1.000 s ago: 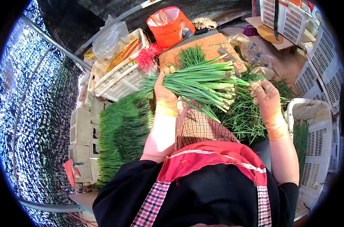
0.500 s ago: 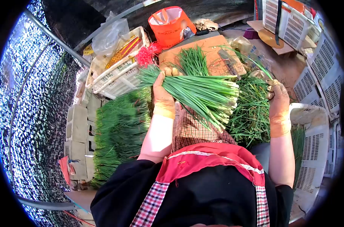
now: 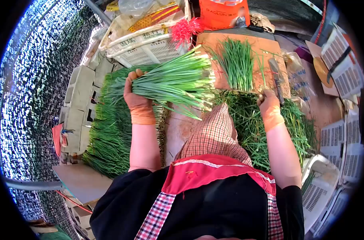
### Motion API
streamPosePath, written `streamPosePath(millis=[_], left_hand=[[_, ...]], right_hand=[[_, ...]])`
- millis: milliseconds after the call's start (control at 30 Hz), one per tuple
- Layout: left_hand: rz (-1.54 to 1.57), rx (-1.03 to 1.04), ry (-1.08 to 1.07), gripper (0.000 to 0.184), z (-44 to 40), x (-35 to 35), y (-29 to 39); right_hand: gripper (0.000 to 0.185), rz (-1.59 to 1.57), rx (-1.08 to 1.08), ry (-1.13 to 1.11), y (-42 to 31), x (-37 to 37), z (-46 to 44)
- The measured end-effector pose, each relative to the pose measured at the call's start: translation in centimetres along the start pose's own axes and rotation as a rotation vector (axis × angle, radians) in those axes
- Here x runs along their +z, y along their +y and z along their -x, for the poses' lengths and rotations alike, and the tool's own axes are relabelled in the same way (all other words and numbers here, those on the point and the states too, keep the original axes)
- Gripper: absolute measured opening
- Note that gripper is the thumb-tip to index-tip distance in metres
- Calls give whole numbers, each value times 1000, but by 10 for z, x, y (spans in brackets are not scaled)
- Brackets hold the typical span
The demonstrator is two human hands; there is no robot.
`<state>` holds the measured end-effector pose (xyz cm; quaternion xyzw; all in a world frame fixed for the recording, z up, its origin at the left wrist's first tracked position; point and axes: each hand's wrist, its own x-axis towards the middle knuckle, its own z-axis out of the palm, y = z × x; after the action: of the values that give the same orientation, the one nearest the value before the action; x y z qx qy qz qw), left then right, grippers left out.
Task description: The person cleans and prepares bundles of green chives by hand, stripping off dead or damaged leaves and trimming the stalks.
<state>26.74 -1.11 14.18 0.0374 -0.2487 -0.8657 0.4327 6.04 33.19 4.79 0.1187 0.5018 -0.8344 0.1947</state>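
Note:
My left hand (image 3: 139,94), in an orange glove, is closed around a thick bunch of garlic chives (image 3: 178,80). Their pale cut ends point right, and the green tips trail left over a big pile of chives (image 3: 126,132). At the front edge of an orange-brown board (image 3: 214,42), my gloved right hand (image 3: 269,105) pinches a thin chive stalk (image 3: 263,70) that points up. A smaller heap of chives (image 3: 237,64) lies on the board. Beside it, close to my right hand, rests a knife (image 3: 276,78) with a dark, stained blade.
Loose, tangled greens (image 3: 250,128) lie below the board, under my right forearm. A white crate (image 3: 150,50) with bags stands at the back left, near an orange bag (image 3: 224,16). Grey blocks (image 3: 80,92) line the left side; white crates (image 3: 330,140) stand at right.
My left hand has carried the chive bunch leftward, over the big pile. My right hand has shifted left to the board's edge with its stalk. The camera view has also shifted.

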Motion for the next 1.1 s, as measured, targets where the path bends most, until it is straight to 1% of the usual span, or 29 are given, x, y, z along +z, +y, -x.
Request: streamPosePath(millis=[33, 100, 133, 167, 200, 233, 267, 300, 333, 367, 433, 500, 533, 567, 600, 633, 700, 767, 833, 867, 900, 967, 1000, 1033, 1067, 1100], left_hand=[[7, 25, 62, 21, -6, -5, 3], [-53, 45, 86, 20, -15, -7, -1], [-118, 65, 107, 20, -14, -3, 0], [-141, 57, 198, 18, -18, 2, -3], [-107, 76, 172, 18, -24, -4, -8], [-71, 87, 141, 18, -28, -10, -14], [-77, 100, 145, 18, -29, -11, -19], [-10, 57, 119, 17, -31, -11, -25], [61, 8, 92, 17, -33, -10, -31], [64, 0, 89, 17, -32, -10, -37], [134, -57, 35, 22, -31, -5, -39], [187, -98, -22, 23, -24, 7, -51], [158, -106, -48, 20, -21, 14, -55], [129, -112, -72, 17, -16, 23, -59], [150, -122, 170, 17, -6, 47, -59], [154, -129, 156, 17, -1, 51, -62], [153, -177, 27, 16, 5, 60, -58], [176, -214, -24, 15, 13, 67, -62], [184, -209, -53, 13, 22, 77, -70], [186, -225, -63, 13, 28, 82, -74], [149, -234, -22, 13, 32, 86, -80], [70, -252, 57, 15, 37, 96, -89], [84, -277, 16, 18, 35, 92, -95], [84, -289, 3, 18, 39, 96, -97], [91, -278, 12, 20, 42, 100, -99], [96, -266, 22, 21, 45, 104, -101]], right_hand=[[18, 78, 14, 64, 3, 14, -10], [16, 179, 32, 37, 26, 13, -57], [16, 300, -7, 48, 27, 20, -64], [16, 420, -44, 44, 30, 31, -71], [19, 630, 10, -91, 41, 13, -102], [19, 924, -215, -157, 50, 6, -116], [23, 1212, -467, -154, 58, -1, -129], [26, 1025, -286, -22, 23, 36, -75], [24, 814, -316, -120, 0, 60, -38], [23, 602, -344, -210, -18, 77, -6], [22, 525, -637, -510, -47, 109, 49], [25, 628, -751, -627, -60, 114, 75], [27, 749, -840, -605, -64, 115, 86], [27, 735, -828, -556, -59, 111, 88], [24, 720, -736, -494, -60, 108, 95], [22, 702, -643, -433, -62, 104, 102], [20, 663, -664, -420, -68, 99, 119], [18, 615, -687, -406, -72, 86, 128], [15, 856, -1115, -246, -76, 72, 138], [16, 926, -1227, -249, -84, 65, 148], [16, 928, -1230, -228, -88, 57, 155], [17, 1133, -1245, -61, -95, 42, 167], [19, 864, -1169, -122, -95, 26, 161], [17, 676, -1033, -101, -104, 10, 166], [15, 701, -1029, 64, -123, -8, 181], [14, 449, -890, 116, -131, -40, 182]])
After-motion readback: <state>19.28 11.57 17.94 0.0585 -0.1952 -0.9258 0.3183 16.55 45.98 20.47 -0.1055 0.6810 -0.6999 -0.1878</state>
